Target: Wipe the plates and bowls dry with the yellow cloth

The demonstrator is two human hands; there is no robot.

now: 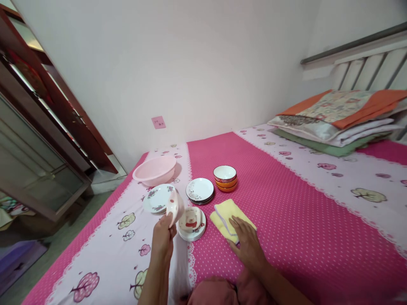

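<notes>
My left hand point(164, 231) grips a small white bowl point(175, 206) with reddish spots, tilted on its side above the plates. Just right of it, a squarish dish with a cartoon animal point(190, 219) sits on a stack of small white plates point(193, 236). My right hand point(246, 241) lies on a folded yellow towel point(227, 216), its fingers stretched over the cloth. Behind the held bowl is a stack of flower-patterned plates point(157, 198). Dark-rimmed plates point(200, 189) are stacked near the middle, beside a stack of orange bowls point(225, 185) with a white-lined one on top.
A pink basin point(155, 170) stands on the bed near the wall. The bed has a pink dotted and white tree-patterned sheet point(286, 212). Folded bedding point(337, 120) is piled at the right by a white headboard. A doorway and a purple box point(20, 262) are at left.
</notes>
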